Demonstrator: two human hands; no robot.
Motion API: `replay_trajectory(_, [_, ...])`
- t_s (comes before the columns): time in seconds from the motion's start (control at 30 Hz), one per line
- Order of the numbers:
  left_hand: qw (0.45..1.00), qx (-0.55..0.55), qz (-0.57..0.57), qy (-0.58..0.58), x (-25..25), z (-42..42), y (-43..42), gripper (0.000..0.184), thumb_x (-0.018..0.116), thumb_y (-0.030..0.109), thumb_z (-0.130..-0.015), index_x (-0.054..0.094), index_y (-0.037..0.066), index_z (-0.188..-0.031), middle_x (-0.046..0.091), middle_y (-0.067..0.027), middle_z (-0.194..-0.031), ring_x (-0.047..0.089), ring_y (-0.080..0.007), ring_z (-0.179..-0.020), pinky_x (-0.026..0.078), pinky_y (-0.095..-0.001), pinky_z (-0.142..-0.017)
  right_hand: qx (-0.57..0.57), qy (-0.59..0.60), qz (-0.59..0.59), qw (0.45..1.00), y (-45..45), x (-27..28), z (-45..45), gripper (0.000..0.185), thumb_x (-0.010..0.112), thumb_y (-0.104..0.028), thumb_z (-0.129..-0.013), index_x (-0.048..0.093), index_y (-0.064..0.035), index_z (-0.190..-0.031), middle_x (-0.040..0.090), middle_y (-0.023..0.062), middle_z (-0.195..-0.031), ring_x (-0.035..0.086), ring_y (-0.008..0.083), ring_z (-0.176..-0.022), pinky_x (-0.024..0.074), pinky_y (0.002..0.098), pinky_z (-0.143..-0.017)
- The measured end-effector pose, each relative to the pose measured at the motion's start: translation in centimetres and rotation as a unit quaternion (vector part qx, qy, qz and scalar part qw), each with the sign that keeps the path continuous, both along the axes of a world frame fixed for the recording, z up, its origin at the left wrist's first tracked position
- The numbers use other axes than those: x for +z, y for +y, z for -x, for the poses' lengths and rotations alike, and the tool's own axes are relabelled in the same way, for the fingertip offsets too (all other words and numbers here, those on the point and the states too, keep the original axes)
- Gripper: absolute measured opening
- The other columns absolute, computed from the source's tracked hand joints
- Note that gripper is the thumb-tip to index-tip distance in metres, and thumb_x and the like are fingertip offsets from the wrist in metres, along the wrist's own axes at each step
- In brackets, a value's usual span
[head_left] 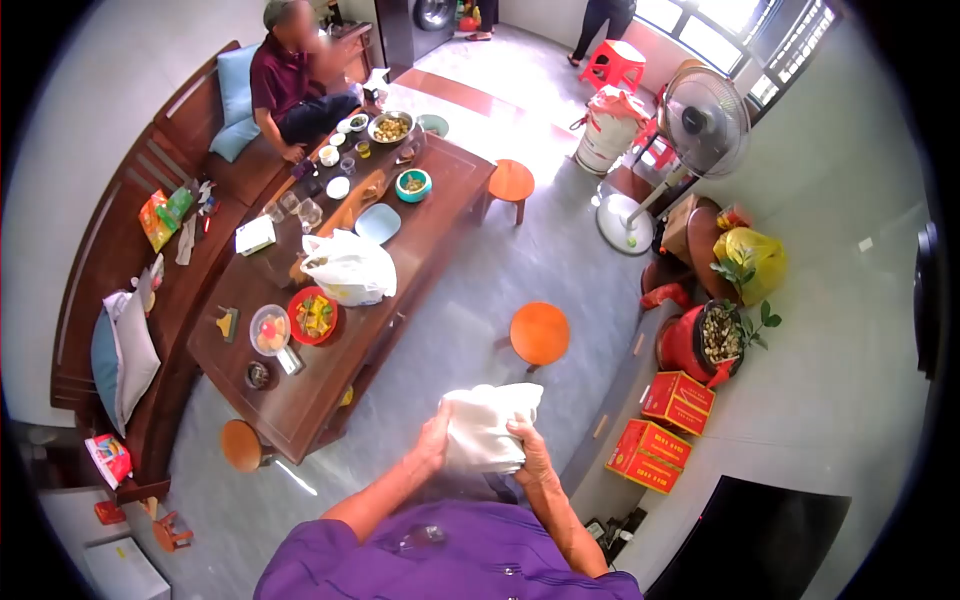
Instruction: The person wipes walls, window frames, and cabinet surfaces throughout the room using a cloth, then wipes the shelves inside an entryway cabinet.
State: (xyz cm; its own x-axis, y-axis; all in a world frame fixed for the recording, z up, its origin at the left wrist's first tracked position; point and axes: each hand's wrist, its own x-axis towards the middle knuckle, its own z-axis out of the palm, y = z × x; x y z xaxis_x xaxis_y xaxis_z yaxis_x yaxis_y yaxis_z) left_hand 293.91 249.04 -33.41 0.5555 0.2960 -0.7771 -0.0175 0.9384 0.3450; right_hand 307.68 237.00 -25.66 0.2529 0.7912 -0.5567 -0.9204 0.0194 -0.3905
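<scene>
A folded white cloth [488, 430] is held up in front of the purple shirt at the bottom centre. My left hand [433, 437] grips its left edge, with the fingers partly hidden by the cloth. On the right edge, my right hand [530, 447] is closed on it, thumb on the near face. The cloth looks like a thick, layered bundle. Beyond it stands a round orange stool [540, 333].
To the left, a long wooden table [262, 368] bears bowls, dishes and a white plastic bag [350, 268]. A person [290, 80] sits on the wooden bench behind it. Right: a fan [705, 120], a red plant pot [683, 340], red boxes [650, 455] and a dark screen [757, 540].
</scene>
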Motion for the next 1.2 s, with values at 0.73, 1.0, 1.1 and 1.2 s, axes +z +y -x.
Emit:
replay_trajectory(0.73, [0.999, 0.011, 0.012, -0.031, -1.7, -14.9, -5.0, 0.057, 0.048, 0.053, -0.098, 0.060, 0.003, -0.122, 0.066, -0.0119, -0.120, 0.063, -0.0263, -0.111, 0.051, -0.0448, -0.099, -0.062, 0.097, -0.004, 0.993, -6.0, -1.0, -13.6, 0.061, 0.067, -0.029, -0.088, 0.045, 0.0013, -0.137, 0.059, 0.0180, -0.128, 0.060, 0.0335, -0.115, 0.0483, 0.0473, -0.102])
replay_trajectory(1.0, [0.992, -0.066, 0.045, -0.094, 1.2, -18.4, -4.9, 0.053, 0.061, 0.048, -0.094, 0.061, 0.001, -0.119, 0.068, -0.0121, -0.117, 0.066, -0.0234, -0.106, 0.053, -0.0397, -0.096, -0.127, 0.068, -0.019, 0.989, -7.7, -1.8, -14.7, 0.060, 0.065, -0.028, -0.090, 0.045, 0.0026, -0.137, 0.060, 0.0198, -0.128, 0.061, 0.0348, -0.113, 0.0486, 0.0488, -0.101])
replay_trajectory(1.1, [0.989, -0.070, 0.094, -0.092, 0.2, -19.0, -5.3, 0.045, 0.064, 0.039, -0.095, 0.062, 0.000, -0.118, 0.068, -0.0128, -0.116, 0.067, -0.0234, -0.103, 0.054, -0.0400, -0.094, -0.126, 0.056, -0.004, 0.990, -8.7, -2.7, -14.8, 0.057, 0.064, -0.028, -0.092, 0.045, 0.0020, -0.137, 0.060, 0.0194, -0.128, 0.062, 0.0342, -0.113, 0.0488, 0.0485, -0.101])
replay_trajectory(1.2, [0.985, -0.078, 0.116, -0.098, -0.9, -19.4, -5.9, 0.043, 0.064, 0.037, -0.095, 0.062, -0.001, -0.118, 0.068, -0.0132, -0.115, 0.067, -0.0240, -0.103, 0.054, -0.0409, -0.094, -0.115, 0.054, 0.015, 0.992, -9.6, -3.1, -15.0, 0.056, 0.063, -0.029, -0.093, 0.045, 0.0016, -0.137, 0.060, 0.0186, -0.128, 0.062, 0.0335, -0.113, 0.0490, 0.0485, -0.100])
